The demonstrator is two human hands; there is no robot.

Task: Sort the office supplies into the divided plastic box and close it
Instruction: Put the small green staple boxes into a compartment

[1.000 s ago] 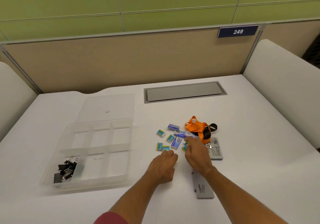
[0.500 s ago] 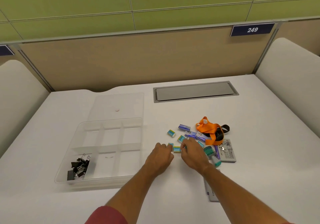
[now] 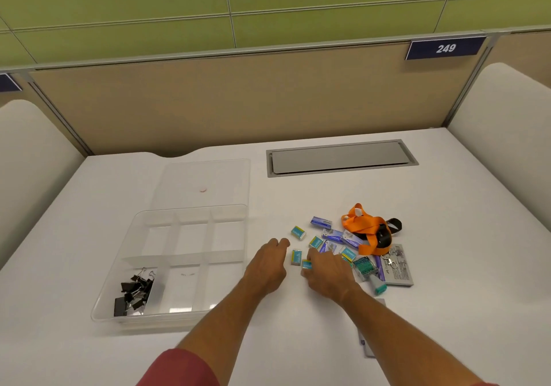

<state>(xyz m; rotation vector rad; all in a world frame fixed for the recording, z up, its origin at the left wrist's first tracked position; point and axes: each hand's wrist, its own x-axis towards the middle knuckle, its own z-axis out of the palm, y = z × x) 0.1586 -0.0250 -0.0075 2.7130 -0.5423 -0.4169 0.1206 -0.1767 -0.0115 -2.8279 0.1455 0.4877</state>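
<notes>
Head view. The right hand [image 3: 326, 275] is lying palm-down on the white table [image 3: 447, 311], its fingers [image 3: 310, 269] curling together onto a small teal eraser [image 3: 307, 264] at their tips. The left hand [image 3: 267, 266] is resting just beside it, fingers loosely bent and slightly apart, holding nothing visible; a second teal eraser [image 3: 296, 257] is standing between the two hands, its long axis running away from the person. More teal erasers [image 3: 298, 232] and blue staple boxes [image 3: 321, 222] are lying scattered beyond the right hand, turned at mixed angles, next to an orange lanyard [image 3: 362, 230], a stamp [image 3: 368, 271] and a grey card [image 3: 398, 266]. The divided plastic box [image 3: 119, 269] is sitting open to the left, well apart from the pile, its long side running away from the person; black binder clips [image 3: 134, 291] are filling its near-left compartment, and the clear lid [image 3: 205, 183] is lying flat beyond the far edge. Bare table is separating the left hand from the box's right wall.
</notes>
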